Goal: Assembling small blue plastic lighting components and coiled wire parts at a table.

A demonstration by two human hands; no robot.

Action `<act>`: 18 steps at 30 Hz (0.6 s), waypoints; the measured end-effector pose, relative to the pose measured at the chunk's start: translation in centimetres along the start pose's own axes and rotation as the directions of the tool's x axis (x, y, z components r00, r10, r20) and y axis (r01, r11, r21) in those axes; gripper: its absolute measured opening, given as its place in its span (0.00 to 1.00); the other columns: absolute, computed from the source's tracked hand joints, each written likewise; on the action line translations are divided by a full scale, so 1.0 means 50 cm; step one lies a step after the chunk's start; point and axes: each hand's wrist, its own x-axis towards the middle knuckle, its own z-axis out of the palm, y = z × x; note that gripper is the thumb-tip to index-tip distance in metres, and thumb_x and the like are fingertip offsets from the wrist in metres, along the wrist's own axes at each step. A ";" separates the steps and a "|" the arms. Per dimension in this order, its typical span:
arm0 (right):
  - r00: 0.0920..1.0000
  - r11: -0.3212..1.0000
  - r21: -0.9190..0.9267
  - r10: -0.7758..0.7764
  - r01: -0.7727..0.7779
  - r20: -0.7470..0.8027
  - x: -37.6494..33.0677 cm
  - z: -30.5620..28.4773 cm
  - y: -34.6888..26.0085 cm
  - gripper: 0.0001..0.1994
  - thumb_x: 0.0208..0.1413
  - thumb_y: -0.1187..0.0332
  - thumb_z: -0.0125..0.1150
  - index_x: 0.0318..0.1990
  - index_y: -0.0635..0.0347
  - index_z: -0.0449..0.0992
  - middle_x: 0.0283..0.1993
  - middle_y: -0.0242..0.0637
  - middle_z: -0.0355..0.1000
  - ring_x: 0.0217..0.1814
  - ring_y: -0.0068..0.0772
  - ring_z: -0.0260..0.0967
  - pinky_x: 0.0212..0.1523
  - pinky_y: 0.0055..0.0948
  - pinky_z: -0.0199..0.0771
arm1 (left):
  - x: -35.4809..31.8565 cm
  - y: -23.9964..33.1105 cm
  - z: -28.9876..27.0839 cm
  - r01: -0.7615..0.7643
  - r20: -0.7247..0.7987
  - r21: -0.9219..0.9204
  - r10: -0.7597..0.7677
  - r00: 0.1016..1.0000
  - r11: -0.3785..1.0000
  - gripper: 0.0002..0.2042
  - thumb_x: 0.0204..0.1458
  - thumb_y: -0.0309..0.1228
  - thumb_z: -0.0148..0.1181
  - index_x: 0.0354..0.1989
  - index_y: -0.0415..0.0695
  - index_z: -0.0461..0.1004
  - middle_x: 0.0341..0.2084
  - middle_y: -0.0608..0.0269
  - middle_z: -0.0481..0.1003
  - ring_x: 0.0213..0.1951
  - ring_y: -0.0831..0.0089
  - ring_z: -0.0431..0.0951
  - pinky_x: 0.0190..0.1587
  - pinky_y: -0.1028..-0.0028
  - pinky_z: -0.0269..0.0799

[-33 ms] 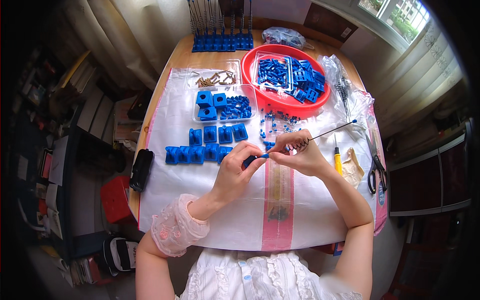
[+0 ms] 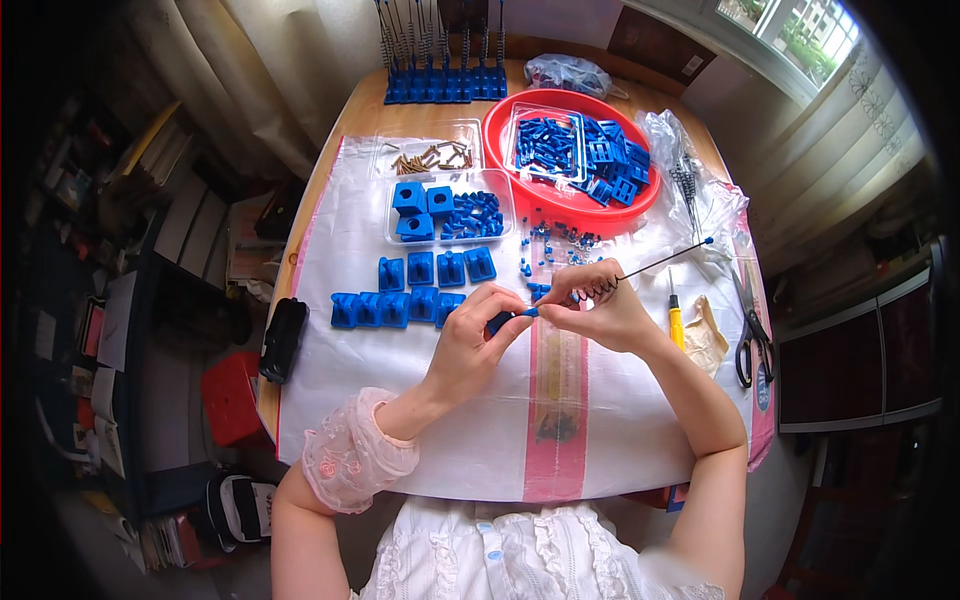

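Observation:
Over the middle of the cloth, both my hands meet fingertip to fingertip. My left hand (image 2: 478, 328) is closed in a pinch on a small blue plastic piece (image 2: 497, 322), mostly covered by the fingers. In my right hand (image 2: 607, 312), also closed, is a thin dark rod (image 2: 660, 262) with a coil spring (image 2: 600, 290) around it. The rod slants up to the right and ends in a blue tip (image 2: 708, 241). Its other end lies at the left fingertips, touching or close to the blue piece; the exact joint is hidden. Beside my left hand stand two rows of blue plastic blocks (image 2: 394, 309).
A red basin (image 2: 655, 200) holds blue parts. Clear boxes contain brass screws (image 2: 432, 160) and blue pieces (image 2: 472, 214). Finished-looking spring rods (image 2: 445, 85) stand at the back. Scissors (image 2: 748, 345), a yellow-handled screwdriver (image 2: 676, 322) and a black case (image 2: 285, 340) lie around the sides.

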 end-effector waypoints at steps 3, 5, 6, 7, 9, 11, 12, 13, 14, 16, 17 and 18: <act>1.000 1.000 -0.005 0.008 -0.008 -0.002 -0.001 0.001 -0.005 0.06 0.52 0.71 0.71 0.28 0.66 0.83 0.23 0.27 0.71 0.28 0.17 0.63 0.30 0.24 0.61 | 0.001 -0.005 -0.001 0.025 0.032 -0.039 -0.024 0.999 0.999 0.05 0.59 0.26 0.67 0.40 0.38 0.80 0.39 0.60 0.78 0.42 0.69 0.78 0.46 0.73 0.72; 1.000 1.000 -0.009 0.009 -0.009 -0.005 -0.001 0.002 -0.008 0.06 0.51 0.71 0.71 0.28 0.66 0.83 0.24 0.27 0.71 0.28 0.17 0.63 0.30 0.24 0.61 | 0.001 -0.004 -0.001 0.032 0.038 -0.048 -0.030 0.999 0.998 0.06 0.59 0.26 0.67 0.40 0.37 0.80 0.39 0.60 0.79 0.43 0.70 0.78 0.47 0.73 0.71; 1.000 1.000 -0.011 0.009 -0.009 -0.006 -0.001 0.002 -0.009 0.06 0.51 0.71 0.71 0.28 0.66 0.83 0.24 0.27 0.71 0.28 0.17 0.63 0.30 0.24 0.62 | 0.001 -0.005 -0.001 0.026 0.037 -0.058 -0.024 0.999 0.998 0.06 0.59 0.27 0.67 0.40 0.37 0.80 0.39 0.60 0.79 0.43 0.69 0.78 0.47 0.73 0.71; 1.000 1.000 -0.009 0.009 -0.009 -0.009 -0.001 0.003 -0.009 0.06 0.51 0.71 0.71 0.28 0.66 0.83 0.24 0.28 0.71 0.28 0.17 0.64 0.30 0.24 0.62 | 0.001 -0.005 -0.001 0.019 0.035 -0.066 -0.017 0.999 0.998 0.06 0.60 0.27 0.67 0.40 0.37 0.80 0.39 0.60 0.79 0.43 0.69 0.78 0.47 0.73 0.71; 1.000 1.000 -0.007 0.009 -0.009 -0.016 -0.002 0.003 -0.010 0.06 0.51 0.71 0.71 0.28 0.66 0.83 0.24 0.28 0.72 0.29 0.17 0.64 0.31 0.24 0.62 | 0.001 -0.006 0.000 0.016 0.035 -0.077 -0.013 0.999 0.997 0.06 0.60 0.27 0.67 0.40 0.37 0.80 0.39 0.60 0.79 0.44 0.69 0.78 0.48 0.73 0.71; 1.000 1.000 -0.009 0.011 -0.011 -0.012 -0.002 0.002 -0.006 0.07 0.51 0.71 0.71 0.28 0.66 0.83 0.24 0.28 0.72 0.29 0.18 0.64 0.31 0.24 0.63 | 0.001 -0.008 0.000 0.021 0.040 -0.081 -0.018 0.999 0.996 0.06 0.60 0.27 0.67 0.40 0.37 0.80 0.39 0.60 0.79 0.44 0.69 0.78 0.48 0.73 0.71; 1.000 1.000 -0.010 0.012 -0.012 -0.011 -0.003 0.001 -0.005 0.07 0.51 0.70 0.71 0.28 0.66 0.83 0.25 0.28 0.72 0.29 0.18 0.65 0.31 0.24 0.63 | 0.001 -0.010 0.001 0.010 0.042 -0.081 -0.007 0.999 0.997 0.06 0.60 0.27 0.67 0.40 0.37 0.80 0.39 0.60 0.78 0.43 0.71 0.77 0.46 0.74 0.71; 1.000 1.000 -0.010 0.014 -0.014 -0.008 -0.002 0.001 -0.005 0.07 0.51 0.70 0.71 0.28 0.66 0.83 0.25 0.28 0.72 0.29 0.18 0.65 0.31 0.24 0.63 | 0.000 -0.013 0.001 0.000 0.040 -0.080 0.003 0.999 0.997 0.06 0.61 0.28 0.66 0.40 0.37 0.80 0.40 0.61 0.78 0.42 0.72 0.77 0.45 0.75 0.71; 1.000 1.000 -0.011 0.017 -0.017 -0.005 -0.001 0.001 -0.005 0.07 0.51 0.70 0.71 0.28 0.66 0.83 0.25 0.28 0.72 0.29 0.18 0.65 0.31 0.24 0.63 | 0.000 -0.015 0.001 -0.010 0.039 -0.078 0.013 0.999 0.997 0.06 0.61 0.28 0.66 0.41 0.37 0.80 0.40 0.62 0.78 0.41 0.74 0.77 0.43 0.76 0.71; 1.000 1.000 -0.011 0.020 -0.020 -0.004 -0.001 0.002 -0.006 0.07 0.51 0.70 0.71 0.28 0.66 0.83 0.25 0.28 0.72 0.29 0.18 0.64 0.31 0.24 0.63 | -0.001 -0.020 0.001 0.025 0.059 -0.118 -0.018 0.998 0.993 0.06 0.62 0.28 0.65 0.41 0.38 0.80 0.41 0.64 0.77 0.37 0.78 0.75 0.38 0.78 0.70; 1.000 1.000 -0.011 0.021 -0.021 -0.007 -0.001 0.002 -0.007 0.07 0.51 0.70 0.71 0.28 0.66 0.83 0.24 0.27 0.72 0.29 0.18 0.64 0.31 0.24 0.63 | -0.002 -0.023 0.002 0.043 0.069 -0.139 -0.034 0.997 0.989 0.06 0.63 0.28 0.65 0.42 0.38 0.80 0.41 0.65 0.77 0.35 0.80 0.75 0.35 0.79 0.69; 1.000 1.000 -0.011 0.022 -0.022 -0.010 -0.002 0.002 -0.008 0.07 0.51 0.70 0.71 0.28 0.66 0.83 0.24 0.27 0.72 0.29 0.18 0.64 0.31 0.24 0.62 | -0.002 -0.027 0.003 0.045 0.075 -0.147 -0.035 0.997 0.988 0.06 0.63 0.28 0.65 0.42 0.38 0.80 0.41 0.65 0.77 0.34 0.82 0.74 0.34 0.80 0.69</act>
